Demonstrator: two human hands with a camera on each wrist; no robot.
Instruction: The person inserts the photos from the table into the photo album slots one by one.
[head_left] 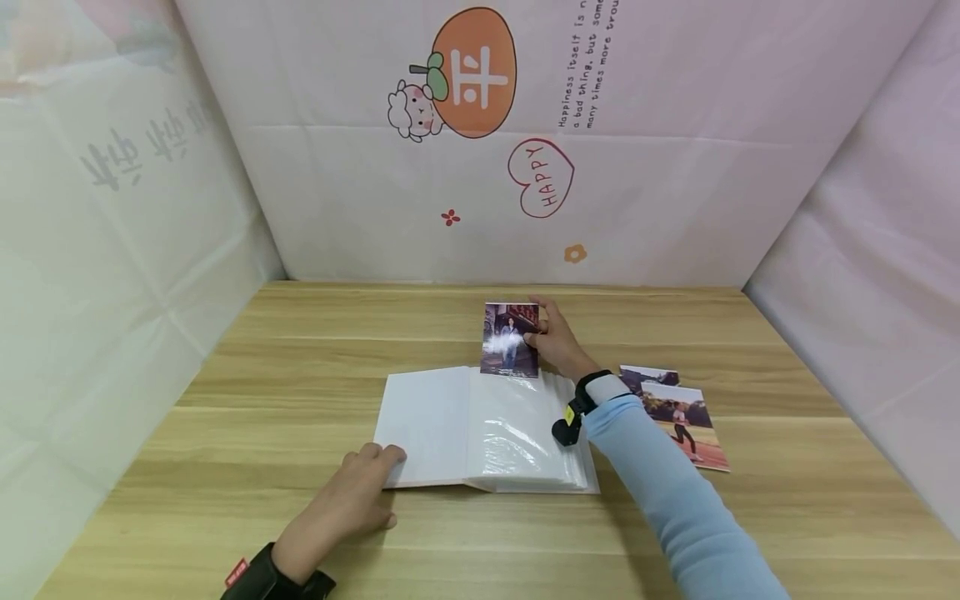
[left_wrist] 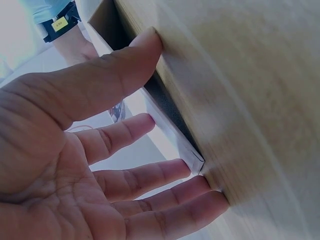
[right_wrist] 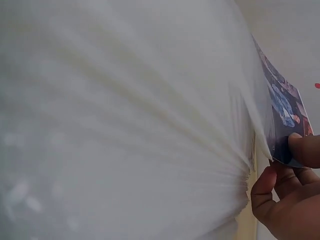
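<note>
Album (head_left: 427, 425) on tbl (head_left: 262, 400) w/ 2 photos (head_left: 690, 417) to its R.

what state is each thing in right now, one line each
Album: open on the table
Top sleeve: clear, glossy, no picture showing inside
Held photo: picture side up, at the album's far edge; whether partly inside a sleeve is unclear
Running photo: face up, overlapping another photo
Left hand: fingers touching the album's open cover
Right hand: pinching the held photo
</note>
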